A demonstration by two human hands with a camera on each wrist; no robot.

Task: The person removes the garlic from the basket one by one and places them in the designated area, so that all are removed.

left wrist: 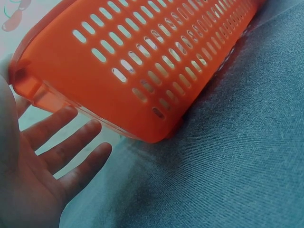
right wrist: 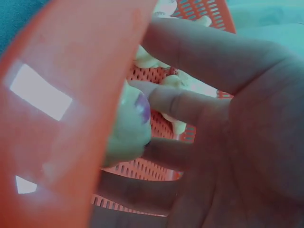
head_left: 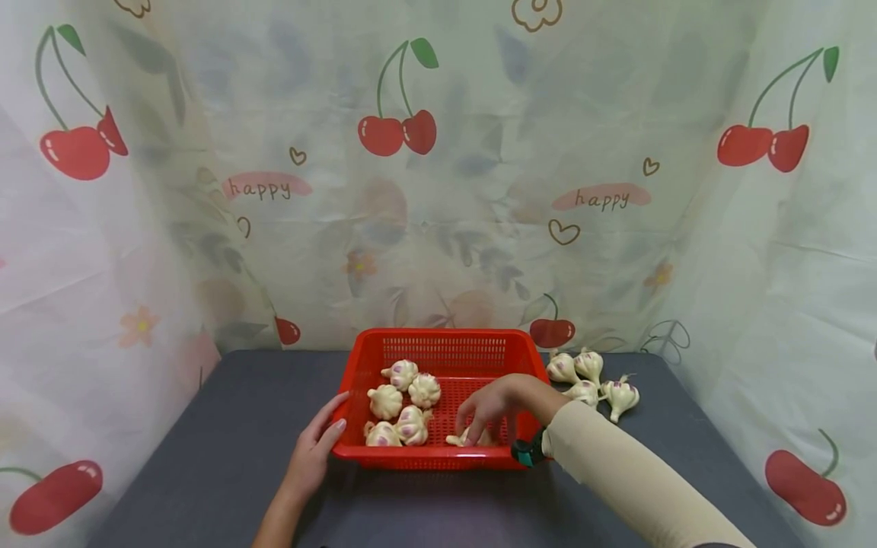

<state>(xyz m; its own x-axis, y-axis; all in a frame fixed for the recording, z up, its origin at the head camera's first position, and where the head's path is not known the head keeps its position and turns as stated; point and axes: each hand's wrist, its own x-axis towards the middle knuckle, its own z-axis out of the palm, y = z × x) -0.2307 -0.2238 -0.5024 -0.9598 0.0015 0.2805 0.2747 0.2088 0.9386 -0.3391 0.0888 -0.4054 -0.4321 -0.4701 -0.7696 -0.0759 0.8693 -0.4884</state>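
Observation:
A red plastic basket (head_left: 438,452) stands on the dark table, with several garlic bulbs (head_left: 386,402) in its left half. My left hand (head_left: 311,449) holds the basket's left rim between thumb and index finger. In the left wrist view, the other fingers (left wrist: 71,147) stretch out below the rim. My right hand (head_left: 489,403) reaches down inside the basket's right half. Its fingers curl round a garlic bulb (right wrist: 128,128) low behind the front wall. That wall hides part of the bulb and the fingertips in the right wrist view.
Several more garlic bulbs (head_left: 620,397) lie on the table (head_left: 240,426) to the right of the basket, partly behind my right forearm. A cherry-printed curtain (head_left: 425,228) hangs behind the table and along both sides.

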